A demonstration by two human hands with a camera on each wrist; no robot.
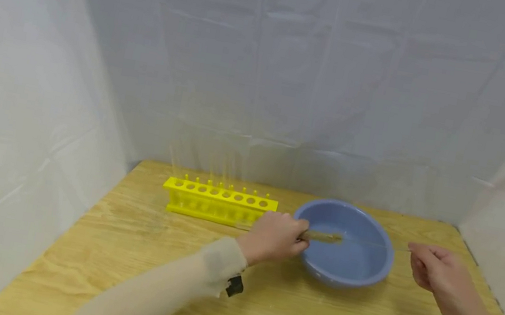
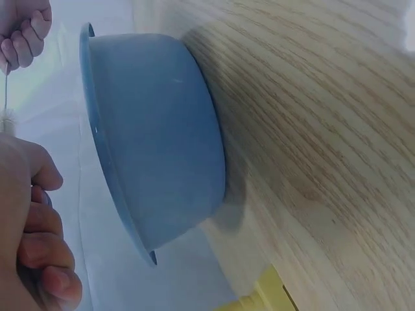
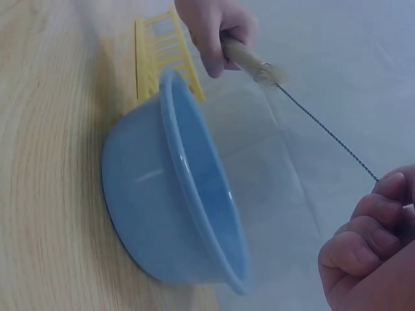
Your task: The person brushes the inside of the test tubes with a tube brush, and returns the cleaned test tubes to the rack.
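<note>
My left hand point(image 1: 275, 237) grips a clear test tube point(image 1: 242, 227), held nearly level, its closed end pointing left. Bristles of a test tube brush point(image 1: 325, 237) fill the tube's open end, and a tuft shows at the mouth. From there a thin twisted wire point(image 3: 327, 129) runs straight to my right hand point(image 1: 437, 272), which pinches its far end with the fingers curled. Below the tube and wire stands a blue basin point(image 1: 340, 263), both hands being above the table at its two sides. How much of the brush sits inside the tube is hidden by the left fingers.
A yellow test tube rack point(image 1: 220, 195) stands left of the basin, with several faint upright rods or tubes at its back. The wooden table point(image 1: 113, 257) is enclosed by white plastic sheeting point(image 1: 287, 73) at the back and sides.
</note>
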